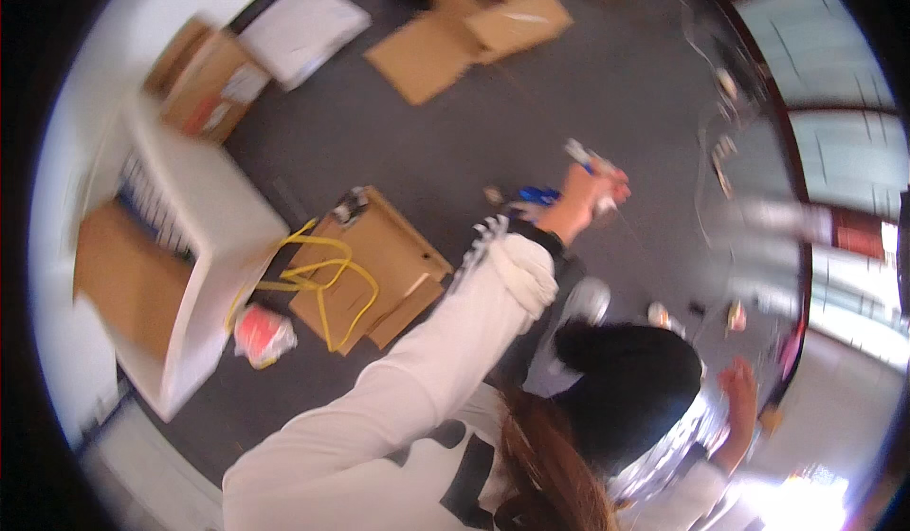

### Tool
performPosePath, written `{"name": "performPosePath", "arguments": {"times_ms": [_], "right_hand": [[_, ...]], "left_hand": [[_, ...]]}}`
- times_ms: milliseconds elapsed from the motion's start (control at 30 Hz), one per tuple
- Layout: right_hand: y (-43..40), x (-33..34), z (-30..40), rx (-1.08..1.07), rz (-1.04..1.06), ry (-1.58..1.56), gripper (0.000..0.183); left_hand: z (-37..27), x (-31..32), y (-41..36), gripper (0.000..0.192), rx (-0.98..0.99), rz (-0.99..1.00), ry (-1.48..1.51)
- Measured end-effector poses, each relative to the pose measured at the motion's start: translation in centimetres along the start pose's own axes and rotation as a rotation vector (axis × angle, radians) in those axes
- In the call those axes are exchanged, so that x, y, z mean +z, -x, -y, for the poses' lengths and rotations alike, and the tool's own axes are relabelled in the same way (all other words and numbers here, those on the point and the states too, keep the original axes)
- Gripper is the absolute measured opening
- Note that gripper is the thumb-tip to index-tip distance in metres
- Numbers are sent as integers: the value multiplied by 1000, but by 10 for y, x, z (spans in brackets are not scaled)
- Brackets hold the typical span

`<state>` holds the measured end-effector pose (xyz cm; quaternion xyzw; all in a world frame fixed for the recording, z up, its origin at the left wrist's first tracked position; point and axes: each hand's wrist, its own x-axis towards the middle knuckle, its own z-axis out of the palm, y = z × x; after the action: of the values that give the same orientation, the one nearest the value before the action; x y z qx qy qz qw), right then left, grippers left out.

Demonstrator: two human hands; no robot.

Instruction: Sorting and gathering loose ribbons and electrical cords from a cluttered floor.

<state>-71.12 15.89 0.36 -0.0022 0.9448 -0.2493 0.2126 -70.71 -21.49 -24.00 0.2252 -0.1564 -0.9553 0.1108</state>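
My left hand reaches out past a white sleeve and a black cuff, its fingers closed around a small, blurred white-and-blue object. Just beside the wrist, a shiny blue item lies on the dark grey floor. Farther right and lower, my right hand is raised next to a shiny silvery material; blur hides its finger pose and whether anything is in it. A large rounded black shape, which I cannot identify, stands between the two arms, with long brown hair beside it.
At left is a white open bin holding cardboard. Near it lie flattened cardboard, a yellow strap and a red-and-white wrapped item. A cardboard box, a white flat package and an opened carton are farther off. Cables trail at right.
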Motion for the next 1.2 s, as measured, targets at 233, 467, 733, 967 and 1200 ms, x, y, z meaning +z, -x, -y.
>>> {"name": "performPosePath", "arguments": {"times_ms": [233, 467, 733, 967, 1200], "right_hand": [[-7, 38, -29, 141, 192, -185, 31], [-84, 70, -67, 158, 263, -285, 29], [-250, 122, -107, 90, 474, -359, 38], [-467, 205, -163, -197, 133, 211, 74], [-520, 206, -138, -10, 80, 593, 114]], "left_hand": [[14, -17, -24, 21, -52, 152, -125], [11, -28, -43, 23, 16, 47, -133], [-21, -50, -54, 18, 103, 22, -254], [-66, -7, -70, 20, 283, -251, -463], [-139, 84, -97, 13, 538, -33, -238]]}}
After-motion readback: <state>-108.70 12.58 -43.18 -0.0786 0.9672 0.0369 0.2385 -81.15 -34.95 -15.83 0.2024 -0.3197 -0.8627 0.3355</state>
